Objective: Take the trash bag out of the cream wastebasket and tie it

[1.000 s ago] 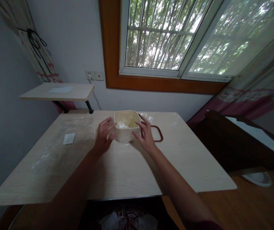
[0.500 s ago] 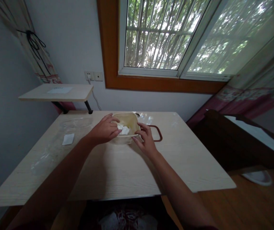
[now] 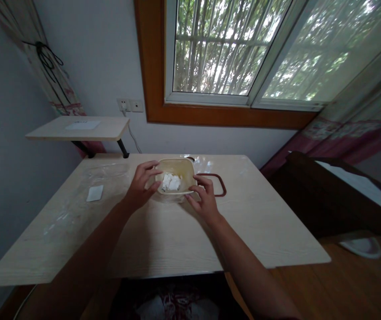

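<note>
A cream-coloured plastic container [image 3: 185, 171] with rounded corners sits near the back of the table, its open top tilted towards me. Inside lies a crumpled white lump [image 3: 170, 182], perhaps paper or plastic; its kind is unclear. My left hand [image 3: 142, 182] grips the container's left side, with fingertips at the rim and the thumb near the front left corner. On the right side, my right hand [image 3: 205, 195] holds the rim between bent fingers and thumb. Just behind that hand lies a reddish-brown rounded frame [image 3: 222, 184], which looks like a lid's edge; part of it is hidden.
Clear plastic wrapping [image 3: 66, 213] spreads over the table's left side, with a small white card [image 3: 94, 193] on it. A raised shelf [image 3: 106, 129] on black legs stands at the back left. Behind the table are the wall and window; a dark piece of furniture [image 3: 326, 200] is at right.
My left hand has drawn back from over the container's opening to its left side, uncovering more of the white lump. The container tips slightly more towards me. My right hand stays nearly still.
</note>
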The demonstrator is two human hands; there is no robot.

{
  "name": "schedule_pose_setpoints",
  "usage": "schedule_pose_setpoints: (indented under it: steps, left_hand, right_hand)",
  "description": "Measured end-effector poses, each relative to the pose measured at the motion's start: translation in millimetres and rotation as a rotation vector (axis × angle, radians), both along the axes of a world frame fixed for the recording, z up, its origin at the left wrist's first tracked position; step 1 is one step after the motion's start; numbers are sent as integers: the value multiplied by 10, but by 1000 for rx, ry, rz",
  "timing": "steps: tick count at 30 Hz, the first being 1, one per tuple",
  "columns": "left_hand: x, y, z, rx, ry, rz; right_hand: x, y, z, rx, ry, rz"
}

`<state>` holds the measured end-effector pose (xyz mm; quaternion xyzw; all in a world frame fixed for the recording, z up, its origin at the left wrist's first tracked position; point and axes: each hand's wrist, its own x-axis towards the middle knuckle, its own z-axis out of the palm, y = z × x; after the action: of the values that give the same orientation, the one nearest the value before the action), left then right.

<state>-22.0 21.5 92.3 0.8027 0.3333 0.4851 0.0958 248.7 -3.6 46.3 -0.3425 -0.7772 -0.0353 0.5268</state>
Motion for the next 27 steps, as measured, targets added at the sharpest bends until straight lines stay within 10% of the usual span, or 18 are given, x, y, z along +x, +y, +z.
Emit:
schedule_pose_setpoints:
  steps: [9,16,27]
  left_hand:
    - [34,73,-602,-472,-331,-299]
    - [35,41,-612,-469,-338,-250]
    - [-17,118,-762,-367,-278,-179]
  right_hand:
    - [-60,-37,-16,-48,113,48]
    - [-60,7,-113,-298,215,120]
    - [-47,31,-174,-260,149,84]
